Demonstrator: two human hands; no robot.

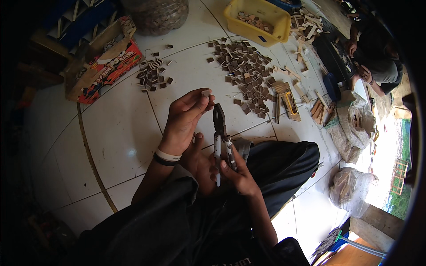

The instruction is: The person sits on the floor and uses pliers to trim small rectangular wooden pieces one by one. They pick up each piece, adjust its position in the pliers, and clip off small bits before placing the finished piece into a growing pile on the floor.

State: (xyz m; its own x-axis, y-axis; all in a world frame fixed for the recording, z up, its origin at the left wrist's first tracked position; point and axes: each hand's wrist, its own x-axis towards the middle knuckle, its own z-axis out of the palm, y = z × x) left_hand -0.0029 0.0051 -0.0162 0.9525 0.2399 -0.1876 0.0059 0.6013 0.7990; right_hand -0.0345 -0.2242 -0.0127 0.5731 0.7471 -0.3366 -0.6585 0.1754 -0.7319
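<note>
Between the thumb and fingers of my left hand is a small, flat, light brown piece; its exact kind is hard to make out. My right hand is wrapped round the white and dark handles of a pair of pliers. The black jaws point away from me, just right of my left fingertips and apart from the piece. Beyond my hands lies a large spread of small dark brown square pieces on the white tiled floor. A smaller pile of similar pieces lies to its left.
A yellow tub with pieces inside stands at the back. A red-sided box is at left, beside a large filled clear container. Wooden offcuts, a yellow-handled tool and sacks lie right. Another person sits far right.
</note>
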